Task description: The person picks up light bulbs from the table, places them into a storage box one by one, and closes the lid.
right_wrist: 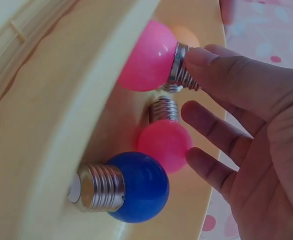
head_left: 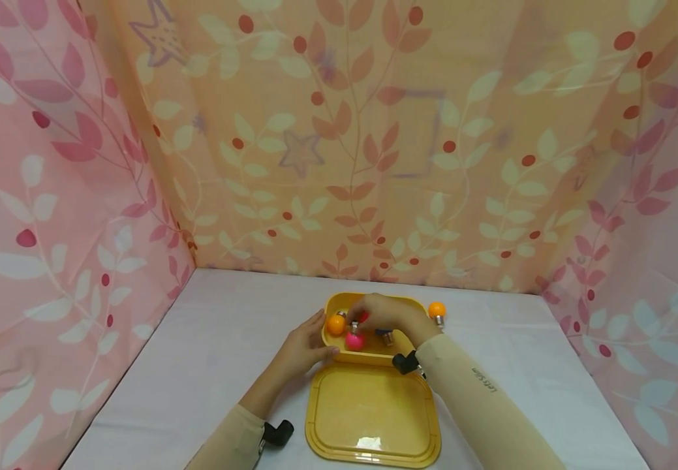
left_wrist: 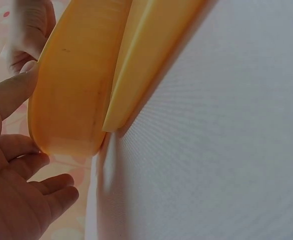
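A yellow plastic container (head_left: 368, 358) stands on the table with several small light bulbs in it. My right hand (head_left: 382, 312) reaches inside and pinches a pink bulb (right_wrist: 149, 55) by its metal screw base. Below it in the right wrist view lie a red-pink bulb (right_wrist: 166, 145) and a blue bulb (right_wrist: 139, 187). An orange bulb (head_left: 335, 324) is near the container's left wall. My left hand (head_left: 302, 347) rests against the front left corner, its thumb touching the rim and its fingers fairly straight along the side.
The yellow lid (head_left: 374, 414) lies flat directly in front of the container. Another orange bulb (head_left: 437, 310) sits on the white table cover (head_left: 209, 352), just right of the container. Patterned cloth (head_left: 368, 130) hangs at the back and both sides.
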`<action>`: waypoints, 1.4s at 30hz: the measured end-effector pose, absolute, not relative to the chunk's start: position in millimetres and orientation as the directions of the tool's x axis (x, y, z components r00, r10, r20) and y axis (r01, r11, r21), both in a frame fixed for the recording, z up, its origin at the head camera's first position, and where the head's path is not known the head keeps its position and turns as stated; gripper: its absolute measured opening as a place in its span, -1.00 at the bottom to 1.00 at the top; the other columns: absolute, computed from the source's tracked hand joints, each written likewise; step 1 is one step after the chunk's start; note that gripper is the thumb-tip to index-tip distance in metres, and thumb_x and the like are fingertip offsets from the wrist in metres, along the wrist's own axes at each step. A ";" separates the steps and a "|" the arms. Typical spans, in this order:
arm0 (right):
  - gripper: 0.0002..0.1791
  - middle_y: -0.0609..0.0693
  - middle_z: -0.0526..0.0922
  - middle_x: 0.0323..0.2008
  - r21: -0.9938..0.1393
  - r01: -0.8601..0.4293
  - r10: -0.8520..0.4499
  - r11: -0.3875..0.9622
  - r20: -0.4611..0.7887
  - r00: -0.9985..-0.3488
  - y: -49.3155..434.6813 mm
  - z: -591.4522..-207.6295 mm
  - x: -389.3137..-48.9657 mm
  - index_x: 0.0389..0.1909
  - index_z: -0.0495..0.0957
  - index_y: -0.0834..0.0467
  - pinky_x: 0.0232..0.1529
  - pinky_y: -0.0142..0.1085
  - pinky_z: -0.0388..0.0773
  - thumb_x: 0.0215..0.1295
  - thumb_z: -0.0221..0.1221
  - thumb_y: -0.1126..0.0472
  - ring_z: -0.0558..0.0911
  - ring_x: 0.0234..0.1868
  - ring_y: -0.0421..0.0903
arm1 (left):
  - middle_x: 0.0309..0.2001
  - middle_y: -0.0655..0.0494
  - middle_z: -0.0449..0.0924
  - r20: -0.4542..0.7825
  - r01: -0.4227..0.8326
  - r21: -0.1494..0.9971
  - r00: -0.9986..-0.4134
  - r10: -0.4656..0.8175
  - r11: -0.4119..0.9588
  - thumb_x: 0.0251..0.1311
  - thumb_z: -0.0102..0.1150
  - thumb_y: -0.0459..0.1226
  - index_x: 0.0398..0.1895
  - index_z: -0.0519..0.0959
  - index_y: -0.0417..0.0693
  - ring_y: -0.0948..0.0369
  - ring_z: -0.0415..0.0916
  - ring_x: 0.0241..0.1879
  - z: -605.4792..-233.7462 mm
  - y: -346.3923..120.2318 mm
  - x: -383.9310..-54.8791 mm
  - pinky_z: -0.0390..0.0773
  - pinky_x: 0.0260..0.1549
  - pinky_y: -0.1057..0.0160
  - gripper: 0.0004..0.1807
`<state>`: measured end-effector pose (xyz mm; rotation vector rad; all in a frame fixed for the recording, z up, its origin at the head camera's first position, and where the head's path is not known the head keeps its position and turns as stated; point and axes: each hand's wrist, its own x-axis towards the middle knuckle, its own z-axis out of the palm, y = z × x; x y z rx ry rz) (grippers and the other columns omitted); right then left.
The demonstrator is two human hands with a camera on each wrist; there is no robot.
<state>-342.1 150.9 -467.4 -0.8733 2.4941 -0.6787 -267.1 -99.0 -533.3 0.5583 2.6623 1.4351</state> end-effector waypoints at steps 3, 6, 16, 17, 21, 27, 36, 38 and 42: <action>-0.71 -0.17 0.73 -0.05 -0.568 -0.462 -0.657 0.682 -0.197 -0.728 150.1 -464.7 -340.3 0.08 0.73 0.05 0.17 -0.18 0.59 0.34 0.34 0.22 0.61 -0.06 -0.18 | 0.62 0.04 0.10 0.115 0.284 0.823 -0.932 0.345 0.492 0.12 0.51 0.03 0.56 0.25 -0.11 -0.06 0.05 0.59 -532.7 -99.4 -267.0 0.08 0.52 -0.20 0.00; -0.68 -0.06 0.73 -0.02 -0.587 -0.459 -0.657 0.667 -0.172 -0.734 150.9 -461.7 -337.6 0.11 0.71 0.08 0.17 -0.13 0.59 0.35 0.33 0.22 0.62 -0.03 -0.07 | 0.62 0.02 0.10 0.116 0.285 0.828 -0.930 0.350 0.483 0.13 0.51 0.00 0.56 0.25 -0.12 -0.07 0.05 0.59 -532.7 -99.2 -267.1 0.07 0.51 -0.22 -0.01; -0.65 -0.04 0.70 0.12 -0.588 -0.530 -0.659 0.611 -0.007 -0.752 162.9 -450.1 -325.7 0.12 0.69 0.14 0.36 0.07 0.47 0.34 0.35 0.18 0.60 0.24 0.07 | 0.62 0.07 0.08 0.104 0.281 0.826 -0.928 0.357 0.489 0.15 0.51 -0.05 0.58 0.21 -0.09 -0.03 0.01 0.60 -532.5 -98.7 -268.1 0.05 0.53 -0.19 -0.01; -0.64 -0.04 0.70 0.13 -0.582 -0.537 -0.655 0.611 0.008 -0.755 164.6 -448.5 -323.8 0.12 0.69 0.13 0.38 0.06 0.45 0.34 0.35 0.16 0.60 0.25 0.04 | 0.62 0.07 0.08 0.105 0.282 0.824 -0.928 0.356 0.491 0.15 0.51 -0.05 0.58 0.21 -0.09 -0.03 0.02 0.60 -532.1 -98.6 -268.2 0.05 0.54 -0.18 -0.01; -0.61 -0.09 0.67 0.18 -0.566 -0.529 -0.617 0.632 0.045 -0.786 171.6 -443.8 -314.4 0.15 0.69 0.05 0.43 0.04 0.41 0.33 0.37 0.08 0.56 0.30 -0.02 | 0.62 0.10 0.08 0.095 0.267 0.823 -0.935 0.342 0.502 0.15 0.51 -0.05 0.58 0.22 -0.06 -0.01 0.03 0.60 -530.5 -98.0 -267.5 0.05 0.54 -0.16 -0.02; -0.65 -0.19 0.68 0.16 -0.555 -0.514 -0.564 0.654 0.095 -0.820 181.5 -442.4 -296.2 0.12 0.69 -0.12 0.39 0.04 0.45 0.33 0.38 0.02 0.57 0.28 -0.06 | 0.62 0.06 0.08 0.092 0.261 0.831 -0.935 0.342 0.491 0.15 0.51 -0.05 0.58 0.22 -0.08 -0.05 0.03 0.60 -531.6 -96.8 -266.2 0.06 0.53 -0.19 -0.02; -0.62 -0.19 0.68 0.14 -0.564 -0.506 -0.481 0.653 0.208 -0.852 197.8 -444.6 -263.8 0.12 0.68 -0.07 0.37 0.10 0.45 0.28 0.42 0.14 0.55 0.28 -0.01 | 0.62 -0.02 0.08 0.100 0.265 0.845 -0.932 0.349 0.464 0.14 0.51 -0.06 0.58 0.22 -0.10 -0.08 0.03 0.59 -532.9 -95.8 -265.2 0.06 0.52 -0.22 -0.02; -0.61 -0.18 0.68 0.15 -0.568 -0.493 -0.454 0.659 0.223 -0.863 200.8 -446.2 -258.0 0.12 0.68 -0.05 0.36 0.10 0.45 0.27 0.43 0.15 0.55 0.29 0.00 | 0.62 0.01 0.09 0.100 0.265 0.841 -0.933 0.346 0.472 0.14 0.52 -0.06 0.58 0.22 -0.09 -0.07 0.03 0.60 -531.5 -95.7 -264.7 0.06 0.52 -0.20 -0.01; -0.57 -0.19 0.68 0.13 -0.562 -0.505 -0.432 0.655 0.271 -0.860 204.9 -449.7 -247.4 0.13 0.67 -0.02 0.32 0.12 0.49 0.23 0.46 0.15 0.55 0.27 0.00 | 0.62 0.06 0.09 0.098 0.261 0.838 -0.936 0.339 0.479 0.14 0.52 -0.06 0.58 0.23 -0.10 -0.05 0.03 0.60 -530.2 -96.3 -264.5 0.06 0.53 -0.18 -0.01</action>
